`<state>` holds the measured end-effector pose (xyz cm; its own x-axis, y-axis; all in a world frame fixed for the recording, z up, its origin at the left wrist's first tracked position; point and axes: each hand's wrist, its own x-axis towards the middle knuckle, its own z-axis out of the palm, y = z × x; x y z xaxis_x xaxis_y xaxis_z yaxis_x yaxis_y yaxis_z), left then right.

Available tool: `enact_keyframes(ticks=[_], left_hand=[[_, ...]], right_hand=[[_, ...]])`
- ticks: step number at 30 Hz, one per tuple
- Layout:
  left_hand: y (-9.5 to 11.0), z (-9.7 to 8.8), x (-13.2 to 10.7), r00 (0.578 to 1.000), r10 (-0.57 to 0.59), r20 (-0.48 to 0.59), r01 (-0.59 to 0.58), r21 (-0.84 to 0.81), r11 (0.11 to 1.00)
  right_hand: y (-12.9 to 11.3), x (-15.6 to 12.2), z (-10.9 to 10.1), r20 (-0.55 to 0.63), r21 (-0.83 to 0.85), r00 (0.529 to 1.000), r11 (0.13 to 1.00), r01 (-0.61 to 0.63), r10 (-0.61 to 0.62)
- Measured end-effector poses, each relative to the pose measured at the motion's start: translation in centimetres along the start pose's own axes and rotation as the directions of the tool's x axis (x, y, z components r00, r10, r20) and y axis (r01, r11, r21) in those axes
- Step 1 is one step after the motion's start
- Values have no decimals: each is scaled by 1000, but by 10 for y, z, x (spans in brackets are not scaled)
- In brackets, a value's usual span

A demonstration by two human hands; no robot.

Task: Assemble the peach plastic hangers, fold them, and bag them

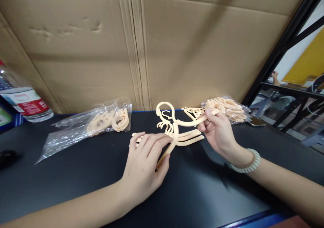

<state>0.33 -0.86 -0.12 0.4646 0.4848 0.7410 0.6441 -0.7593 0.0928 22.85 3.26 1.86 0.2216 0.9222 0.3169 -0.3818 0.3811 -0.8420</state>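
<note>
A small cream plastic hanger is held above the black table by both hands. My left hand pinches its left arm between thumb and fingers. My right hand grips its right arm, and a pale bead bracelet circles that wrist. Under the held hanger lies a short stack of matching hangers, touching the fingers of both hands.
A clear bag of more hangers lies at the left, another bag behind my right hand. A plastic bottle stands far left beside a dark object. A cardboard wall backs the table; a phone lies at right.
</note>
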Motion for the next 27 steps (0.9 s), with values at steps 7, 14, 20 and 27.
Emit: enact_keyframes(ticks=[7, 14, 20, 27], left_hand=[[-20, 0, 12, 994, -10, -107, 15, 51, 999], [-32, 2, 16, 971, -232, -56, 221, -157, 963], [-39, 3, 16, 989, -90, -114, 86, -37, 996], [-28, 1, 10, 997, 59, 43, -62, 88, 994]], right_hand=[[-4, -13, 5, 336, -66, 942, 998, 10, 13], [-8, -2, -2, 448, -189, 890, 982, -1, 87], [-17, 12, -12, 631, -548, 770, 756, 358, 93], [-31, 13, -16, 798, -599, 495, 533, 597, 343]])
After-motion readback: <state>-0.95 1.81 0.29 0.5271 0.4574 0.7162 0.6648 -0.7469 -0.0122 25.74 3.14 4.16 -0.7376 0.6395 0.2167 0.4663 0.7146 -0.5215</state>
